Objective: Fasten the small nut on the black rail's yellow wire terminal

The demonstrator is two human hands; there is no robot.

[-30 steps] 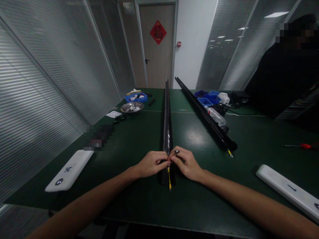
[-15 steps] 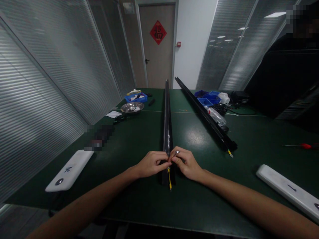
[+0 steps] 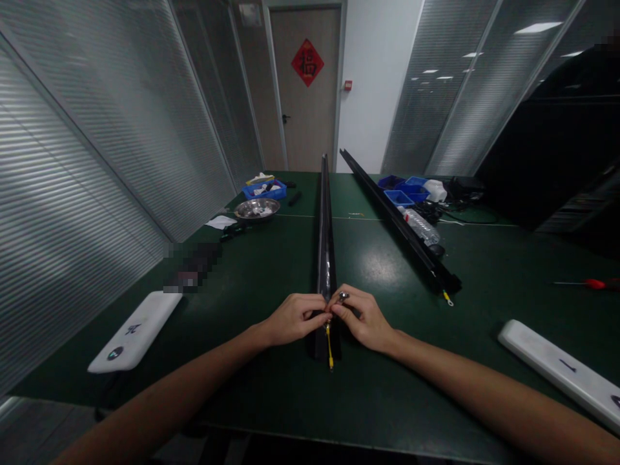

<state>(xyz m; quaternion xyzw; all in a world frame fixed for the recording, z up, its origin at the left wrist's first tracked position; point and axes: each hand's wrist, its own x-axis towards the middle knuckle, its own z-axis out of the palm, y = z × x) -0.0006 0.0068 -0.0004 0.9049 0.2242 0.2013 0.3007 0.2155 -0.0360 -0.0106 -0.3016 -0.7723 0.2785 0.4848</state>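
Observation:
A long black channel-shaped rail (image 3: 325, 239) lies lengthwise on the green table, its near end under my hands. My left hand (image 3: 296, 319) comes in from the left, thumb and fingers pinched together over the rail. Opposite it, my right hand (image 3: 362, 319) is closed too, its fingertips meeting those of the left; a ring sits on one finger. Whatever is between the fingertips is too small and covered to make out. Just below them a short yellow wire (image 3: 330, 345) with a metal terminal at its tip runs toward me along the rail's end.
A second black rail (image 3: 397, 219) with a yellow ring-terminal wire (image 3: 448, 298) lies to the right, beside a plastic bottle (image 3: 421, 226) and blue bins (image 3: 398, 197). White devices (image 3: 135, 332) flank me. At left are a metal bowl (image 3: 258, 209) and blue tray (image 3: 277, 192); a screwdriver (image 3: 593, 283) lies right.
My right fingers have shifted very slightly at the pinch, and the ring has turned a little. The dark figure at the upper right has moved farther right. Rails and wires stay in place.

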